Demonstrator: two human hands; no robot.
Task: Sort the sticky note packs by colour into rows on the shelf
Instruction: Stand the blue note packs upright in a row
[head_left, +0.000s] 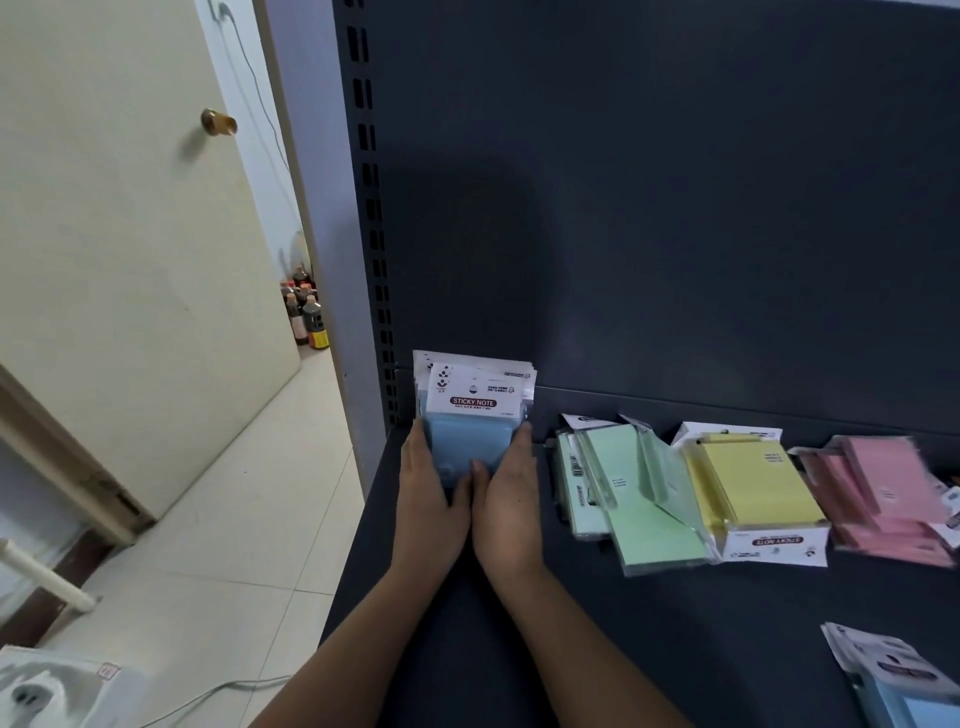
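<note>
Blue packs (470, 415) stand upright in a stack at the rear left corner of the shelf (649, 639), against the back panel (675, 208). The left hand (431, 499) and right hand (511, 501) flank the stack. Grip of each hand: flat, fingers straight, pressing the stack's sides, thumbs meeting in front. To the right, lying flat in order: green packs (639, 499), yellow pack (753, 483), pink packs (883, 493). Loose blue packs (904, 686) lie at the near right edge.
</note>
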